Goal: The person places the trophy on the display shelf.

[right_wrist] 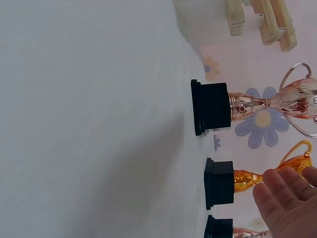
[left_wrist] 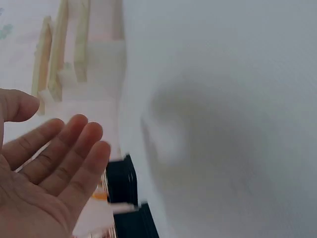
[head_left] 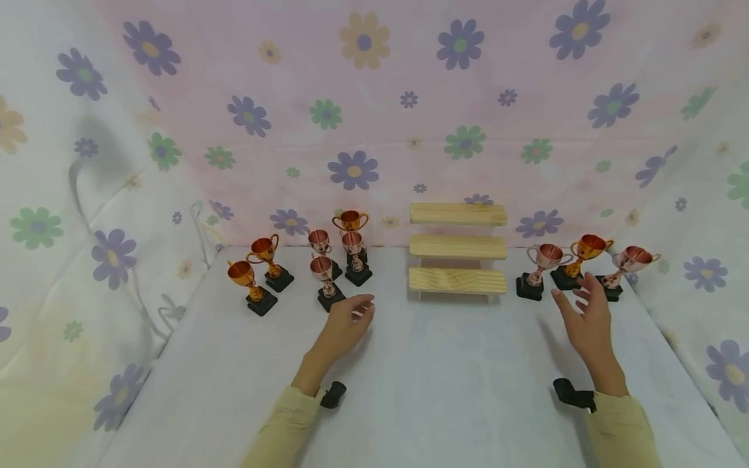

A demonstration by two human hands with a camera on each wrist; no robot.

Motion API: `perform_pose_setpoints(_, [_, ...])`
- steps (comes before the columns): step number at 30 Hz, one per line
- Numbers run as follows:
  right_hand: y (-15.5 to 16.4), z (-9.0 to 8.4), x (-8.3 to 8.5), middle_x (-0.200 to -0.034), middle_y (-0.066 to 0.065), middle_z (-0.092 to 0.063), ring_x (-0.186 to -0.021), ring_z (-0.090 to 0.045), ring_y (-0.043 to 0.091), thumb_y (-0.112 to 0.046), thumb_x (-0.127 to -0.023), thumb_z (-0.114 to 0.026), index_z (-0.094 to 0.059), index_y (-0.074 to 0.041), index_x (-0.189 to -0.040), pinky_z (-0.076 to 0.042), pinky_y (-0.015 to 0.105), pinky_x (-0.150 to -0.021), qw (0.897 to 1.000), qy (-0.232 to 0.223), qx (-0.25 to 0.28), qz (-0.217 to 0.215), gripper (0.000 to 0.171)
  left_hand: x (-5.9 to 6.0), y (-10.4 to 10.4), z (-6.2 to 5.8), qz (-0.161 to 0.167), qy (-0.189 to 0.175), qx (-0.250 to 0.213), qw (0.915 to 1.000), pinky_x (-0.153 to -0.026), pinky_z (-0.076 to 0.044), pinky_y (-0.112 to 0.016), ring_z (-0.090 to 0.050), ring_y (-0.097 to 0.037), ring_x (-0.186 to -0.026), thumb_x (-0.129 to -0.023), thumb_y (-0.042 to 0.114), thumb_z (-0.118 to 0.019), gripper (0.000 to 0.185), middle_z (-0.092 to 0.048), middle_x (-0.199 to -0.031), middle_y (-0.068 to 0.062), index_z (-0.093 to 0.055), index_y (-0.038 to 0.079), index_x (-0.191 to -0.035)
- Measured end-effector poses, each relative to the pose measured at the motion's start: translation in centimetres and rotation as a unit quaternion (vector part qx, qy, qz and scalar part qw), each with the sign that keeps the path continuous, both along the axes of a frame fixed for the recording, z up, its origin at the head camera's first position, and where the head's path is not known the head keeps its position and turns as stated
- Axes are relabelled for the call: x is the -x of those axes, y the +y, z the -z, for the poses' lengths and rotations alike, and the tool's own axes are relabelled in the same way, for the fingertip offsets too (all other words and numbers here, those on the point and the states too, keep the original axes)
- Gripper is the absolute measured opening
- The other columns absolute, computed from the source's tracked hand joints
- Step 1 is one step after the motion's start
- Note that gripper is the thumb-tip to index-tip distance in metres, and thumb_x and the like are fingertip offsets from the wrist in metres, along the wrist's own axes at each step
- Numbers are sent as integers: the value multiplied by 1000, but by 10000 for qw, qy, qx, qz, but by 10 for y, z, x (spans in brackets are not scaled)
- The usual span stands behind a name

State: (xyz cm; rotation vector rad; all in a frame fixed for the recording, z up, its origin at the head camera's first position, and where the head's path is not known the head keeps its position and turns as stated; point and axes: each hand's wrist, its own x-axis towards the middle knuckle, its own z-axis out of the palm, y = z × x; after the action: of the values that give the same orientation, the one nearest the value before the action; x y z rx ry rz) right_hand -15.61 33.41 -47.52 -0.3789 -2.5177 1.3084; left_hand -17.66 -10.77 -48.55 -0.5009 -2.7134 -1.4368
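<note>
My left hand (head_left: 348, 325) is held over the table with relaxed, slightly bent fingers, just in front of a rose-gold trophy cup (head_left: 322, 268) on a black base. In the left wrist view its palm and spread fingers (left_wrist: 81, 168) show nothing held; two black trophy bases (left_wrist: 121, 181) stand beyond. My right hand (head_left: 591, 331), fingers loosely extended and holding nothing, is before three trophies at the right: a rose-gold one (head_left: 549, 256), a gold one (head_left: 590, 247) and another rose-gold one (head_left: 634, 259). In the right wrist view its fingertips overlap the gold trophy (right_wrist: 245, 181).
A three-step wooden stand (head_left: 458, 281) is at the back middle, its visible steps bare. Left of it stand more trophies: gold ones (head_left: 241, 273) and rose-gold ones (head_left: 353, 244). Flowered cloth (head_left: 363, 97) hangs behind and on both sides of the white table (head_left: 445, 390).
</note>
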Motion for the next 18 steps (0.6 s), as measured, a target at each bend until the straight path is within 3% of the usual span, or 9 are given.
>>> perform_pose_setpoints(5, [-2, 0, 16, -164, 21, -26, -143, -37, 44, -34, -104, -58, -11, -8, -163, -31, 60, -119, 9992, 28, 365, 129, 79, 14, 29, -1, 112, -543, -935, 9941, -85, -62, -36, -72, -29, -100, -103, 12, -59, 30, -74, -110, -17, -65, -7, -127])
perform_pose_setpoints(6, [-3, 1, 19, -164, 20, -27, -144, -37, 42, -32, -104, -59, -12, -10, -163, -31, 58, -120, 9987, 85, 461, 176, 79, 15, 35, -6, 156, -669, -1119, 9913, -85, -62, -39, -72, -32, -99, -104, 11, -57, 30, -73, -110, -21, -64, -9, -126])
perform_pose_setpoints(10, [-7, 7, 31, -162, 15, -34, -143, -42, 38, -24, -102, -63, -18, -14, -162, -34, 52, -120, 9947, 529, 835, 271, 76, 25, 56, -7, 125, -1418, -1734, 9745, -87, -62, -42, -71, -35, -101, -107, 15, -53, 35, -70, -113, -29, -61, -10, -129])
perform_pose_setpoints(13, [-10, 11, 39, -157, 15, -40, -139, -47, 34, -17, -100, -65, -24, -13, -161, -38, 49, -118, 9908, 928, 966, 213, 73, 32, 67, -3, -47, -1981, -2005, 9594, -90, -61, -39, -70, -31, -104, -108, 21, -51, 39, -69, -117, -26, -59, -8, -133])
perform_pose_setpoints(18, [-16, 9, 45, -141, 3, -51, -120, -57, 10, -7, -98, -67, -36, -12, -156, -46, 33, -112, 9821, 1496, 1125, 227, 66, 39, 78, 2, -487, -2393, -2313, 9417, -87, -62, -33, -71, -21, -97, -107, 23, -52, 39, -70, -112, -19, -62, -8, -129])
